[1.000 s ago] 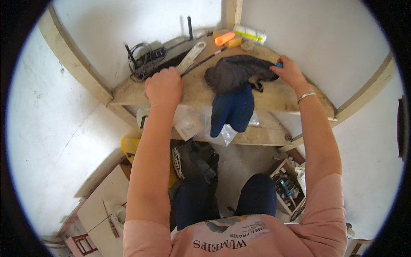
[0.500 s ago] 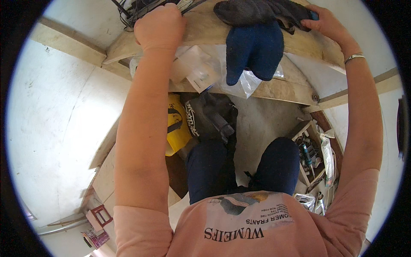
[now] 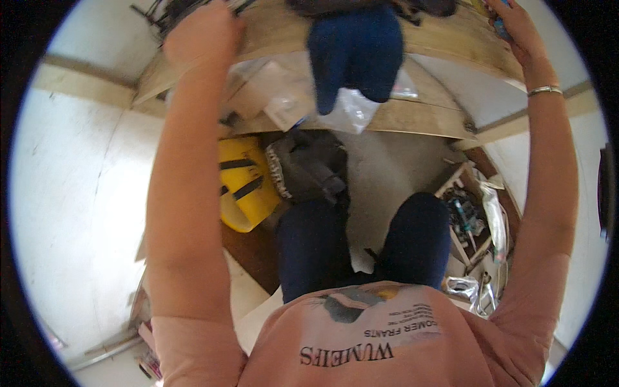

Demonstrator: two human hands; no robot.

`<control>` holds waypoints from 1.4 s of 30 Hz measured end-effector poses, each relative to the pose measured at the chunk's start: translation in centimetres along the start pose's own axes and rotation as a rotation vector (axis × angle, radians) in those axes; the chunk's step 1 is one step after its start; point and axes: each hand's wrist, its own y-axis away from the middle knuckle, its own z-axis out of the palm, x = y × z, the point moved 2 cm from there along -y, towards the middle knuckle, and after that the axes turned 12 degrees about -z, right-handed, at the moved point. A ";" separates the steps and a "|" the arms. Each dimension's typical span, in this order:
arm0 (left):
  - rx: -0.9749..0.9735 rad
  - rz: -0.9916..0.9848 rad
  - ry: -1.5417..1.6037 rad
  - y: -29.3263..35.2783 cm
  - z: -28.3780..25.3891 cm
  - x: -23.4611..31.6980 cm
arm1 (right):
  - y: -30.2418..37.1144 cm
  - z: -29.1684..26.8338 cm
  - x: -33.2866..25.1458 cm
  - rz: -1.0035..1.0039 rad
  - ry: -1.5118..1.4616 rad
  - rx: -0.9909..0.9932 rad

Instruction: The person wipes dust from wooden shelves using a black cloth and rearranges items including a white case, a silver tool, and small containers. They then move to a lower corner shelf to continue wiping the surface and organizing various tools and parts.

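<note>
My left hand (image 3: 203, 39) is a closed fist at the far left of a wooden shelf (image 3: 271, 32), up against a tangle of dark cables (image 3: 184, 9). Its fingers point away, so what they grip is hidden. At the far right edge, my right hand (image 3: 519, 35) has its fingers round a small blue object (image 3: 501, 27), whose kind I cannot tell. Between the hands, a dark blue cloth piece (image 3: 354, 51) with two rounded ends hangs over the shelf's front edge. Darker cloth (image 3: 335, 6) lies behind it, partly cut off by the top of the view.
On a lower wooden shelf (image 3: 412, 121) lie clear plastic bags (image 3: 351, 111) and a pale packet (image 3: 278, 97). Below are a yellow bag (image 3: 248, 203) with black straps and a black bag (image 3: 313, 164). A box of tools (image 3: 464, 216) stands by my right knee.
My right hand has come away from the dark cloth and moved right with a small blue object. My left fist has shifted left and farther up, and the whole view has moved slightly.
</note>
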 end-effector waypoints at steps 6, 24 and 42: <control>-0.032 -0.044 -0.031 0.2 0.1 -0.1 | 6.6 -7.3 0.1 -0.149 -1.025 -0.118; -0.031 -0.060 -0.072 -0.1 0.0 -0.3 | 42.2 -3.7 12.2 0.862 -1.039 1.174; 0.036 -0.035 -0.052 0.5 -0.1 -0.5 | 44.4 -4.0 20.3 0.993 -0.887 1.288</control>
